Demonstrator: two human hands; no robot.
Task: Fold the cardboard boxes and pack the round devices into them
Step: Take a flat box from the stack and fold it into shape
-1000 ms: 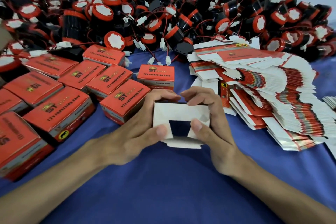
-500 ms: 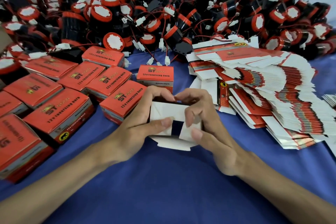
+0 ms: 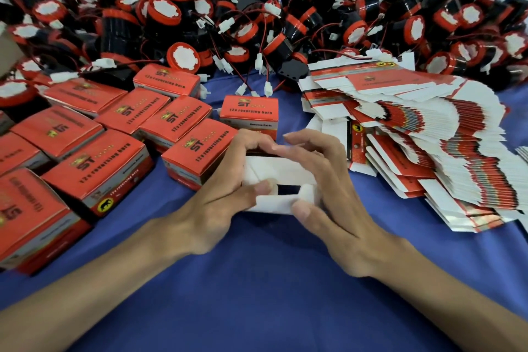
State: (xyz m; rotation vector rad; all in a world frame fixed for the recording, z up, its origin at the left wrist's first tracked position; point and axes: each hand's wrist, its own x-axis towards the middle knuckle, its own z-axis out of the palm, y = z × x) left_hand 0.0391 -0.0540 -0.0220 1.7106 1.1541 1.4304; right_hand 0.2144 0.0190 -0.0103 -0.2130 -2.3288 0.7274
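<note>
At frame centre my left hand and right hand grip the white box, curled round it. Its open end has narrowed to a slit, so I judge this end nearly closed.

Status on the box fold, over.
Left hand and right hand grip the half-folded box. End flaps pressed down, gap not yet closed. Nothing blocking the hands.

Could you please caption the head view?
Left hand and right hand fold a white box beside packed boxes and flat cartons.
</note>
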